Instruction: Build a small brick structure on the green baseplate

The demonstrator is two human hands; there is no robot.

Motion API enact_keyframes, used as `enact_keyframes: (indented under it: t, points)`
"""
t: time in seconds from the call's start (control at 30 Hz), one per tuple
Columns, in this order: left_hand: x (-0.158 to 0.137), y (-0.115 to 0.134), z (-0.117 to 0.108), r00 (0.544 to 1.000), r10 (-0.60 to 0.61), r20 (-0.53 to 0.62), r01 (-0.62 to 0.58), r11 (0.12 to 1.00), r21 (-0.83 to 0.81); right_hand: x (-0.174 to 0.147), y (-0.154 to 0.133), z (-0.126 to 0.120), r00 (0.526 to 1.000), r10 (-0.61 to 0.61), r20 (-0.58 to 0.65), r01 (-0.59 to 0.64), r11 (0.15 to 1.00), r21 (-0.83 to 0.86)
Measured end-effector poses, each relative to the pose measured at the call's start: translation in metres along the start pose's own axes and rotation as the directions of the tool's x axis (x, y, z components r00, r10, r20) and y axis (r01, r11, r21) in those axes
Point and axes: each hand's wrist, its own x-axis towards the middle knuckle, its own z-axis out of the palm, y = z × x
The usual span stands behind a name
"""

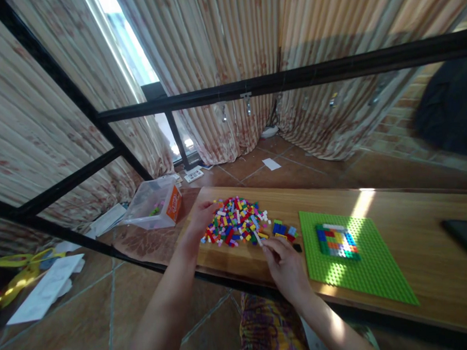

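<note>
A heap of small coloured building bricks (237, 221) is spread on the wooden table. My left hand (202, 217) rests at the heap's left edge, its fingers stretched over the bricks. At the heap's lower right, my right hand (281, 258) pinches a long white building brick (257, 238) between thumb and fingers. Just beyond that hand sits a small group of blue, yellow and red bricks (282, 229). Further right lies a green baseplate (369, 267), bearing a low square of many-coloured bricks (338, 241).
A clear plastic box (147, 204) with an orange label stands left of the table, a few pieces inside. A dark flat object (464, 237) lies at the table's right end. Black metal bars (199, 98) cross in front of the curtains. Papers (48, 289) lie on the floor.
</note>
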Motion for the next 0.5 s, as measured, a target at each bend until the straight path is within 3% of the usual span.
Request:
enact_keyframes:
  t: [0.03, 0.07, 0.1, 0.17, 0.27, 0.4, 0.5]
  points:
    - [-0.014, 0.002, 0.003, 0.999, 0.004, 0.049, 0.0, 0.997, -0.078, 0.002, -0.005, -0.002, 1.0, 0.019, 0.004, -0.019, 0.999, 0.049]
    - [-0.031, 0.003, 0.008, 0.989, -0.004, 0.151, 0.051, 0.948, -0.315, 0.003, -0.01, -0.003, 0.999, 0.03, 0.012, -0.031, 0.995, 0.091]
    - [-0.048, 0.004, 0.015, 0.973, -0.009, 0.232, 0.13, 0.851, -0.509, 0.005, -0.014, -0.005, 0.999, 0.032, 0.025, -0.035, 0.992, 0.125]
    - [-0.084, 0.003, 0.032, 0.931, -0.033, 0.364, 0.291, 0.668, -0.685, 0.005, -0.022, -0.008, 0.998, 0.004, 0.056, -0.013, 0.985, 0.17]
    - [-0.13, -0.002, 0.057, 0.825, -0.023, 0.565, 0.506, 0.475, -0.72, -0.001, -0.027, -0.011, 0.988, -0.068, 0.141, 0.04, 0.979, 0.198]
    - [-0.159, -0.007, 0.072, 0.73, -0.029, 0.683, 0.669, 0.231, -0.706, -0.019, -0.022, -0.016, 0.977, -0.052, 0.207, 0.012, 0.981, 0.191]
    - [-0.165, -0.005, 0.07, 0.678, -0.003, 0.735, 0.727, 0.15, -0.67, -0.032, -0.019, -0.018, 0.978, -0.002, 0.207, -0.025, 0.992, 0.123]
